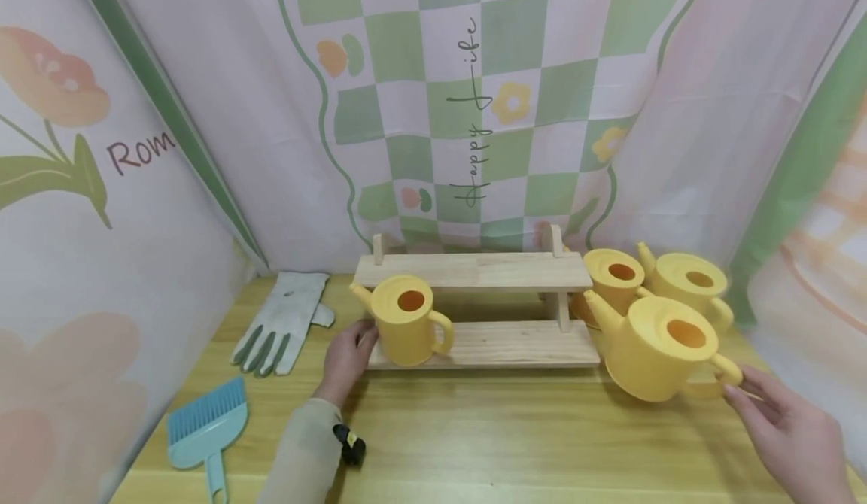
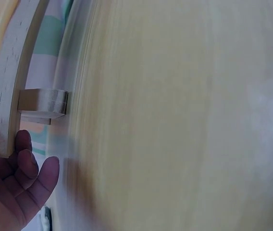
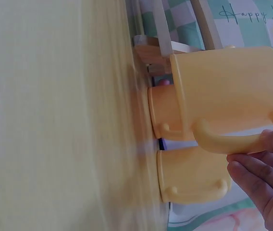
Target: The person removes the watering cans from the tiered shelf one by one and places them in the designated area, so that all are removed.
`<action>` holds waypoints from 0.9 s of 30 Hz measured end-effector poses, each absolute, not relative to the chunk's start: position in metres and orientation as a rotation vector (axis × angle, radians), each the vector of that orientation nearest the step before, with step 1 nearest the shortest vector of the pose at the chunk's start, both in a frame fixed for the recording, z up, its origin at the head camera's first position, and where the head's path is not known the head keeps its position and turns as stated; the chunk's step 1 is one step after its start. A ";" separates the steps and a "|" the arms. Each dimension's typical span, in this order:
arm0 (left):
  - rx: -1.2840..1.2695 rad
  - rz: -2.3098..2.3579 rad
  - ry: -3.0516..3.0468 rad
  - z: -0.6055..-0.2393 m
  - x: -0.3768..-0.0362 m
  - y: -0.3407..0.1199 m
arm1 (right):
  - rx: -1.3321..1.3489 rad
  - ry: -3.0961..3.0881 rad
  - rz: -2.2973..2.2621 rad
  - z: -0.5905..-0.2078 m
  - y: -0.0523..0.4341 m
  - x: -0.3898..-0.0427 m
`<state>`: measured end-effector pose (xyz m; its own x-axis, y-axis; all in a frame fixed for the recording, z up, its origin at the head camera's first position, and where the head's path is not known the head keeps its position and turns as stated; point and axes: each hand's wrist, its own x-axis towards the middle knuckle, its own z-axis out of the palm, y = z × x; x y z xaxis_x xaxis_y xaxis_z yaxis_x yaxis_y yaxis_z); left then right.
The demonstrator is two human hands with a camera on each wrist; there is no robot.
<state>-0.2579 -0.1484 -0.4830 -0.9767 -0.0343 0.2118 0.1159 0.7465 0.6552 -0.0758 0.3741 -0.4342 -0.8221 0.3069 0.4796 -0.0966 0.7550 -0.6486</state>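
The left hand (image 1: 348,361) has its fingers curled round the near end of the wooden rack (image 1: 515,342); a yellow watering can (image 1: 406,331) stands on the lower board just right of that grip. Farther right, the lifted can (image 1: 650,368) hangs from the right hand (image 1: 792,429), thumb and fingers pinching its handle. Probably light, stiff, slick plastic, best held by that handle.
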 end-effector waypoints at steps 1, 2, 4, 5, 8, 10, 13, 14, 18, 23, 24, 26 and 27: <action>-0.063 -1.045 -2.738 -0.483 -0.258 -0.148 | -0.168 -2.378 0.909 -0.436 0.375 -0.076; -0.064 -1.043 -2.740 -0.483 -0.258 -0.148 | -0.175 -2.386 0.905 -0.437 0.376 -0.076; -0.062 -1.046 -2.741 -0.483 -0.258 -0.149 | -0.184 -2.401 0.901 -0.441 0.378 -0.077; -0.062 -1.048 -2.740 -0.483 -0.259 -0.149 | -0.190 -2.407 0.906 -0.443 0.379 -0.077; -0.062 -1.043 -2.739 -0.483 -0.259 -0.149 | -0.210 -2.435 0.912 -0.448 0.382 -0.079; -0.068 -1.043 -2.738 -0.483 -0.258 -0.149 | -0.218 -2.447 0.919 -0.451 0.383 -0.080; -0.067 -1.046 -2.741 -0.484 -0.258 -0.149 | -0.213 -2.460 0.914 -0.454 0.384 -0.082; -0.066 -1.049 -2.743 -0.484 -0.258 -0.149 | -0.209 -2.461 0.913 -0.455 0.383 -0.083; -0.046 -1.065 -2.756 -0.483 -0.258 -0.149 | -0.176 -2.445 0.898 -0.457 0.382 -0.086; -0.049 -1.068 -2.754 -0.483 -0.258 -0.148 | -0.146 -2.415 0.869 -0.459 0.380 -0.088; -0.055 -1.066 -2.751 -0.483 -0.258 -0.148 | -0.144 -2.417 0.863 -0.459 0.380 -0.088; -0.062 -1.071 -2.743 -0.483 -0.258 -0.148 | -0.155 -2.439 0.858 -0.460 0.381 -0.088; -0.063 -1.075 -2.739 -0.482 -0.258 -0.148 | -0.162 -2.454 0.852 -0.460 0.381 -0.088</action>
<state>-0.2577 -0.1482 -0.4824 -0.9795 -0.0325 0.1987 0.1112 0.7350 0.6688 -0.0880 0.3810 -0.4599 -0.8510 0.2773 0.4460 -0.0589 0.7935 -0.6057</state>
